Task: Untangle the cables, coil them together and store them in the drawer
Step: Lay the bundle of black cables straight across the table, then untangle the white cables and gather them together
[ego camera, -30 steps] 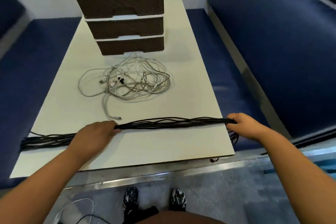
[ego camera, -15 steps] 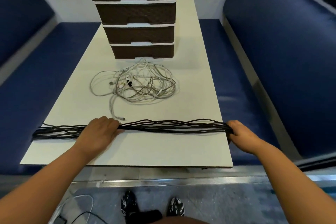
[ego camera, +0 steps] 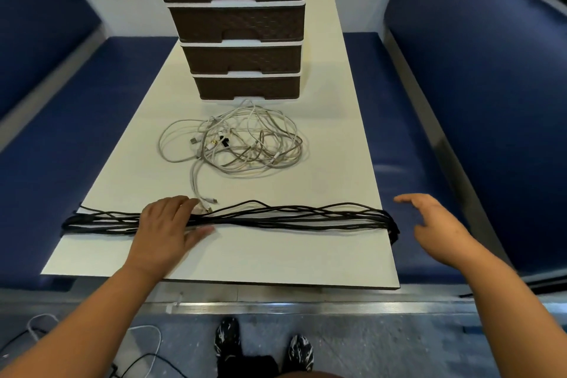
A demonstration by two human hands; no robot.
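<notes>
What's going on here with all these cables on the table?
A person is sorting cables on a white table. A long bundle of black cables lies stretched across the near edge; the left hand rests on it with fingers fairly straight, while the right hand hovers open just past its far end, holding nothing. A tangle of white cables sits untouched in front of a brown drawer unit, whose drawers are all closed.

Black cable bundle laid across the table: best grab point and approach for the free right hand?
Probably the right end of the black cable bundle, where the strands gather and bend over the table edge. The right hand hovers open just beside it, so come in from the right and curl around the gathered strands. The left hand rests on the bundle's left part; mid-span the strands splay apart.
</notes>
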